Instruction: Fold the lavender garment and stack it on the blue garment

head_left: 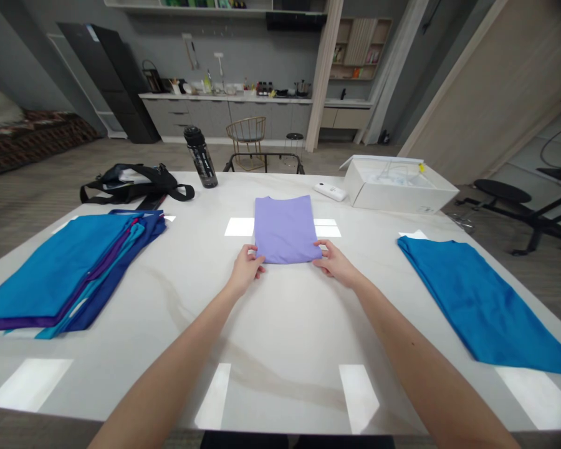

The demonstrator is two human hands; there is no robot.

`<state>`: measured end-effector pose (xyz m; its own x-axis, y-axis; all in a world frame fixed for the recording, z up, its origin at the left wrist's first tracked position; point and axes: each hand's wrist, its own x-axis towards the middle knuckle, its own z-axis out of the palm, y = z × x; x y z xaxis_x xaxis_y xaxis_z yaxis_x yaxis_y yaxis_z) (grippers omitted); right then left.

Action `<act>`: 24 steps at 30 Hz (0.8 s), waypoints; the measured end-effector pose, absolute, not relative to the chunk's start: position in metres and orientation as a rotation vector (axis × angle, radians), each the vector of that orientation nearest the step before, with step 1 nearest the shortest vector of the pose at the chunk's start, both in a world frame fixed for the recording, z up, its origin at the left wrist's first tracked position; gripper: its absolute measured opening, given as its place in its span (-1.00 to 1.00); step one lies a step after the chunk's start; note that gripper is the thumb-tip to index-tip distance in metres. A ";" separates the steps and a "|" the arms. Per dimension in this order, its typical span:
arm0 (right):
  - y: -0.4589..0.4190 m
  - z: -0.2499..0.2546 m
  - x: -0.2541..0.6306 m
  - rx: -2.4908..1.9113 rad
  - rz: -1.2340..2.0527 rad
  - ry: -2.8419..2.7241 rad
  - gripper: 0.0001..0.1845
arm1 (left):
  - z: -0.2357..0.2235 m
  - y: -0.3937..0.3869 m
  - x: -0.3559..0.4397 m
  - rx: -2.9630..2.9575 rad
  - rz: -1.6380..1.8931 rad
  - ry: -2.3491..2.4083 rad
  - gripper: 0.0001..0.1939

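A folded lavender cloth (286, 227), possibly a garment, lies flat in the middle of the white table (280, 349). Its near left corner is pinched by my left hand (247, 269), thumb on top and fingers at the edge. My right hand (333, 260) grips the near right corner the same way. To the left is a stack of folded blue, purple and navy cloths (60, 268). A single folded blue cloth (486, 302) lies at the right side of the table.
Along the far side stand a black bag (143, 181), a dark water bottle (201, 157), a white remote-like device (330, 191) and an open white box (397, 187) with clear plastic inside. Beyond the table are a wire-backed chair (247, 132) and a kitchen counter (229, 98).
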<state>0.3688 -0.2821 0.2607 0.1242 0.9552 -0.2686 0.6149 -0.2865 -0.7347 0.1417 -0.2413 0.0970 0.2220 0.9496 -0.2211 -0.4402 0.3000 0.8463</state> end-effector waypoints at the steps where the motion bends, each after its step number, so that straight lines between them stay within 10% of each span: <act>1: -0.283 0.260 0.369 -1.990 0.976 -1.525 -0.37 | 0.097 -0.242 0.141 0.750 1.102 0.861 -0.62; 5: -0.288 0.255 0.369 -2.116 0.756 -1.571 -0.52 | 0.099 -0.247 0.135 0.832 1.132 0.916 -0.45; 13: -0.320 0.246 0.362 -2.337 0.285 -1.764 -0.72 | 0.093 -0.277 0.120 1.219 0.949 1.148 -0.73; 24: -0.335 0.252 0.328 -2.169 -0.437 -2.199 -0.54 | 0.122 -0.289 0.132 2.070 1.336 1.191 -0.60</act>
<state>0.3281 -0.3347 0.2520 -0.0331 0.9769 0.2110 0.9833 -0.0060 0.1820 0.1322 -0.2893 0.1216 0.1790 0.8245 0.5368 0.4395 -0.5551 0.7062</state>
